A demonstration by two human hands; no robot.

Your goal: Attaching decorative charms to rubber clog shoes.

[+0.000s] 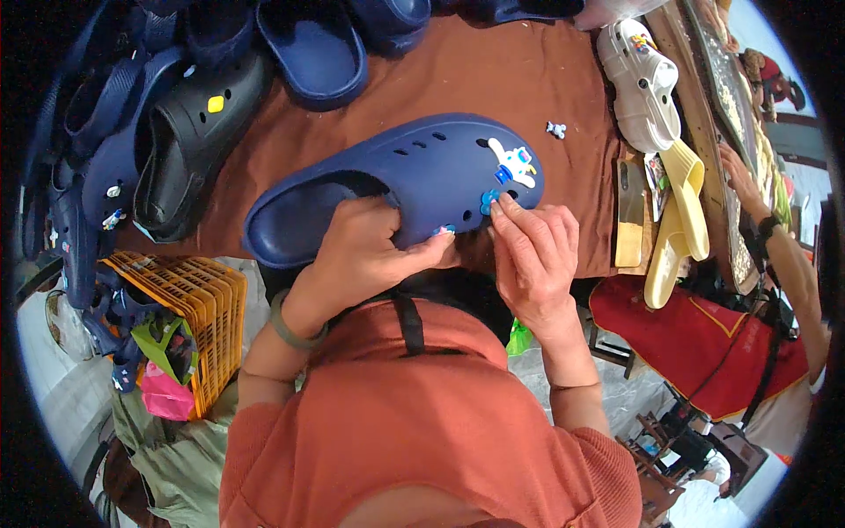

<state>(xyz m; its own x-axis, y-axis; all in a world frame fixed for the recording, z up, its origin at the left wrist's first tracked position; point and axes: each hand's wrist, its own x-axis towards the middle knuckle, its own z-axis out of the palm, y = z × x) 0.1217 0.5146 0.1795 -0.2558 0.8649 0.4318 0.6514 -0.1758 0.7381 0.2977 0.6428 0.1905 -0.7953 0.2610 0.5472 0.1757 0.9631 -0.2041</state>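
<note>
Right now, in the head view, we have a big blue clog (431,176) on the brown cloth (414,84), just past our two hands, with its toe pointing right. Our left hand (365,251) is curled around the near edge of its foot hole. Those fingers are tucked inside where we can't see them, and the thumb lies along the near side, by a small charm (446,231). Our right hand (535,251) is at the toe, pinching a blue flower charm (488,202) with its fingertips close together. A white bunny-like charm (513,165) sits just beyond.
</note>
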